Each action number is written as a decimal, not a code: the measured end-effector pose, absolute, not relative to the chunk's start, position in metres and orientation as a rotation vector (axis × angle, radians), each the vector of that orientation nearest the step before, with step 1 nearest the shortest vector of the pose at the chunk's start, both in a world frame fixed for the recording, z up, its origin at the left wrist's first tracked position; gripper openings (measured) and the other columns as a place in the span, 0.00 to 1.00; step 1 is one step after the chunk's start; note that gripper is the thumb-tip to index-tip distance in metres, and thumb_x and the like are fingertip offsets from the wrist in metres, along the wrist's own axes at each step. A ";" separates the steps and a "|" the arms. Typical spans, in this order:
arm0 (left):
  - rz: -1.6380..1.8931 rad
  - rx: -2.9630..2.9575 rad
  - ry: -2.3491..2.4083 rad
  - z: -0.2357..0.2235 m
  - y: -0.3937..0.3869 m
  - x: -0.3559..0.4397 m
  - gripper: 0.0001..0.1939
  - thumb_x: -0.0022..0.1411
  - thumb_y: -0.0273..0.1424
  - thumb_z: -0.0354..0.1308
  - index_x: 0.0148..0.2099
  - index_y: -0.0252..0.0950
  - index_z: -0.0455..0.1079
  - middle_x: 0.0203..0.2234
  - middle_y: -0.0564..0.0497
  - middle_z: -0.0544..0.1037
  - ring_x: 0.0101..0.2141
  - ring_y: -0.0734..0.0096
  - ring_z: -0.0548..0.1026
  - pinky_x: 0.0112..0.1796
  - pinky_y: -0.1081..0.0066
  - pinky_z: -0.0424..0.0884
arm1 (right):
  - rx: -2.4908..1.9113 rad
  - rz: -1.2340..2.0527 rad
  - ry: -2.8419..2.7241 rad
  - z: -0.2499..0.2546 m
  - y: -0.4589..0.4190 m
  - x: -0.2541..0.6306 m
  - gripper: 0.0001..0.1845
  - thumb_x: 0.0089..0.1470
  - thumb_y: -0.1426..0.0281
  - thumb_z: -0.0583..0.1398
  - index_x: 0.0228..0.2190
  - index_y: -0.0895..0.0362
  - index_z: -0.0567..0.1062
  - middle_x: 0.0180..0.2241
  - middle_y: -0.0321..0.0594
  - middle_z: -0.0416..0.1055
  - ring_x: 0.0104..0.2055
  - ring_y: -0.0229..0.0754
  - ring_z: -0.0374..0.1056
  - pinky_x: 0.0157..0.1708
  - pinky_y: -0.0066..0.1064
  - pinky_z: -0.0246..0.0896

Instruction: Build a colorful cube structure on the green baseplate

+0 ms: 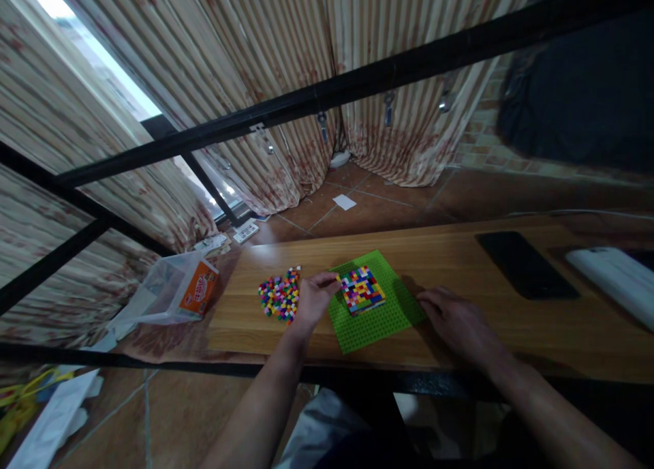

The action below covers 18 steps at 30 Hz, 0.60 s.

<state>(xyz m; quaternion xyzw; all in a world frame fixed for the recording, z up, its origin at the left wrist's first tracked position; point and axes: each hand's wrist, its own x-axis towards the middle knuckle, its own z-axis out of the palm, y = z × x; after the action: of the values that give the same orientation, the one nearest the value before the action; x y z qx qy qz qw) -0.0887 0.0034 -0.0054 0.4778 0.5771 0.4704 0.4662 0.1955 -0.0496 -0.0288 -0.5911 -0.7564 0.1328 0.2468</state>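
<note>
A green studded baseplate (357,333) lies on the wooden table. On it stands a low, square build of small multicoloured toy bricks (364,288). My left hand (314,298) reaches to the build's back left corner, thumb and fingertips pinched on a small yellow brick (338,277). Whether that brick touches the build I cannot tell. Left of this hand is a loose pile of tiny coloured bricks (278,297), partly covered by the hand. My right hand (454,319) rests at the baseplate's right edge, its fingers curled together with the tips on that edge.
A dark phone-like slab (526,264) and a white rounded object (613,278) lie on the table (449,251) to the right. A clear plastic bin (163,298) with an orange label stands beyond the left end. Black metal bars (357,80) cross above, before curtains.
</note>
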 end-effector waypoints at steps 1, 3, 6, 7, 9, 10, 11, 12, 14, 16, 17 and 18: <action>1.156 1.177 1.414 -0.008 0.003 -0.089 0.08 0.46 0.29 0.67 0.33 0.33 0.79 0.29 0.48 0.82 0.30 0.70 0.77 0.38 0.69 0.74 | -1.613 0.367 -2.068 -0.029 -0.050 0.196 0.16 0.62 0.67 0.49 0.36 0.54 0.77 0.39 0.42 0.77 0.37 0.43 0.74 0.40 0.35 0.66; 1.151 1.193 1.409 -0.013 0.003 -0.089 0.09 0.48 0.29 0.67 0.35 0.33 0.79 0.30 0.48 0.82 0.30 0.70 0.78 0.38 0.68 0.74 | -1.618 0.373 -2.077 -0.030 -0.050 0.196 0.16 0.62 0.68 0.49 0.36 0.54 0.77 0.39 0.42 0.77 0.38 0.44 0.74 0.40 0.35 0.67; 1.138 1.280 1.398 -0.020 0.004 -0.092 0.11 0.50 0.28 0.65 0.38 0.33 0.79 0.34 0.46 0.83 0.34 0.68 0.79 0.42 0.66 0.75 | -1.632 0.366 -2.087 -0.031 -0.051 0.197 0.16 0.62 0.67 0.49 0.37 0.54 0.77 0.40 0.42 0.77 0.39 0.44 0.74 0.39 0.35 0.67; 1.140 1.328 1.410 -0.021 0.005 -0.095 0.12 0.51 0.27 0.64 0.40 0.33 0.78 0.36 0.46 0.83 0.36 0.68 0.79 0.43 0.66 0.75 | -1.634 0.364 -2.092 -0.032 -0.052 0.198 0.16 0.62 0.67 0.49 0.36 0.53 0.77 0.40 0.41 0.77 0.39 0.44 0.75 0.39 0.35 0.67; 1.147 1.437 1.494 -0.018 0.009 -0.106 0.13 0.55 0.26 0.61 0.44 0.32 0.77 0.40 0.44 0.82 0.39 0.67 0.79 0.45 0.67 0.75 | -1.640 0.356 -2.097 -0.034 -0.053 0.200 0.16 0.62 0.67 0.49 0.36 0.53 0.77 0.41 0.41 0.77 0.39 0.44 0.75 0.39 0.35 0.67; 1.144 1.495 1.577 -0.015 0.013 -0.113 0.13 0.57 0.25 0.59 0.45 0.32 0.77 0.41 0.44 0.82 0.41 0.68 0.79 0.46 0.67 0.75 | -1.643 0.348 -2.097 -0.034 -0.053 0.201 0.16 0.62 0.67 0.49 0.36 0.53 0.77 0.42 0.42 0.77 0.38 0.44 0.75 0.39 0.35 0.67; 1.113 1.564 1.679 -0.011 0.017 -0.122 0.14 0.59 0.25 0.56 0.46 0.32 0.76 0.42 0.44 0.82 0.42 0.68 0.79 0.47 0.68 0.74 | -1.646 0.340 -2.095 -0.035 -0.053 0.201 0.16 0.62 0.67 0.49 0.36 0.53 0.77 0.42 0.42 0.77 0.38 0.44 0.75 0.38 0.35 0.67; 1.068 1.644 1.812 -0.006 0.022 -0.131 0.14 0.60 0.25 0.54 0.47 0.32 0.76 0.43 0.44 0.82 0.44 0.68 0.79 0.49 0.68 0.73 | -1.650 0.331 -2.093 -0.035 -0.053 0.202 0.16 0.62 0.67 0.49 0.37 0.53 0.77 0.42 0.42 0.77 0.38 0.44 0.75 0.38 0.35 0.67; 0.769 1.839 2.117 0.003 0.034 -0.149 0.17 0.62 0.24 0.51 0.51 0.33 0.75 0.45 0.44 0.81 0.45 0.68 0.78 0.49 0.69 0.72 | -1.645 0.332 -2.098 -0.036 -0.051 0.202 0.16 0.62 0.67 0.49 0.37 0.53 0.77 0.41 0.42 0.77 0.38 0.44 0.75 0.38 0.35 0.67; 0.475 1.959 2.248 0.008 0.046 -0.164 0.18 0.62 0.25 0.52 0.53 0.33 0.74 0.48 0.44 0.80 0.47 0.66 0.77 0.50 0.68 0.71 | -1.635 0.341 -2.109 -0.036 -0.049 0.201 0.16 0.63 0.67 0.49 0.36 0.52 0.77 0.40 0.41 0.77 0.38 0.43 0.75 0.38 0.34 0.67; 0.414 1.987 2.260 0.009 0.051 -0.169 0.18 0.61 0.25 0.53 0.52 0.34 0.74 0.48 0.44 0.80 0.48 0.64 0.77 0.51 0.67 0.70 | -1.631 0.344 -2.115 -0.036 -0.048 0.201 0.17 0.63 0.67 0.49 0.36 0.52 0.77 0.40 0.41 0.77 0.38 0.43 0.75 0.38 0.34 0.66; 0.358 2.012 2.262 0.009 0.055 -0.172 0.17 0.60 0.25 0.54 0.51 0.34 0.75 0.47 0.44 0.80 0.48 0.63 0.76 0.51 0.66 0.70 | -1.628 0.344 -2.122 -0.036 -0.047 0.201 0.17 0.63 0.67 0.48 0.36 0.52 0.76 0.40 0.41 0.77 0.37 0.43 0.74 0.38 0.34 0.66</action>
<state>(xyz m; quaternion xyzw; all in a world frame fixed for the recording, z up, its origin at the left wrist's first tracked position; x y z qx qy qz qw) -0.1719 0.0546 0.0092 0.6594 0.7411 0.1173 0.0466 0.2006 -0.0466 -0.0358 -0.5888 -0.7675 0.1244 0.2206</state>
